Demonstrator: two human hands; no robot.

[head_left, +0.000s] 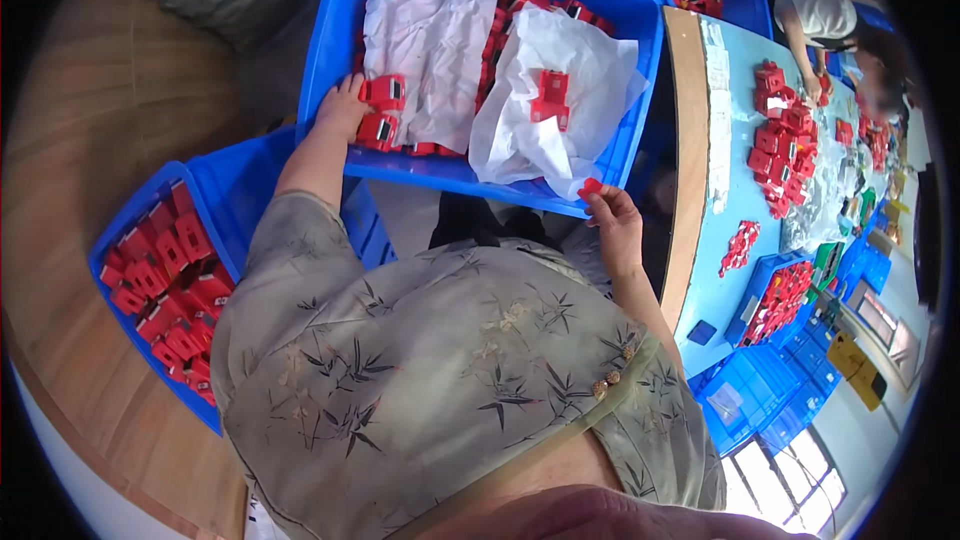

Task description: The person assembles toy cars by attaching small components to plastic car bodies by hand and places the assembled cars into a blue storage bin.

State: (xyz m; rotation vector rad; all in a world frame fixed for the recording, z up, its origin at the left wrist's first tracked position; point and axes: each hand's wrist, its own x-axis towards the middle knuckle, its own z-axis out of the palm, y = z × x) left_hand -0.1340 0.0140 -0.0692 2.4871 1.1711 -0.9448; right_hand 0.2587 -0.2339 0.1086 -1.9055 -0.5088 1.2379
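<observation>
A large blue plastic bin point(318, 50) stands in front of me, filled with red plastic housings. Two white paper sheets lie over them, a left sheet point(430, 40) and a crumpled right sheet point(510, 135). My left hand point(343, 110) reaches over the bin's left wall, fingers stretched out beside an upper red housing point(383, 92) with a dark slot; another red housing point(376, 130) lies just below it. More red housings point(550, 95) rest on the right sheet. At the bin's near right corner, my right hand point(617, 223) pinches a small red piece point(590, 187).
On my left, another blue bin point(215, 410) holds many red housings point(170, 280). A light-blue worktable point(715, 270) on my right carries red parts point(780, 155), clear plastic bags and a smaller blue crate point(745, 315). Beyond it, a co-worker's hand point(812, 90) is among red parts.
</observation>
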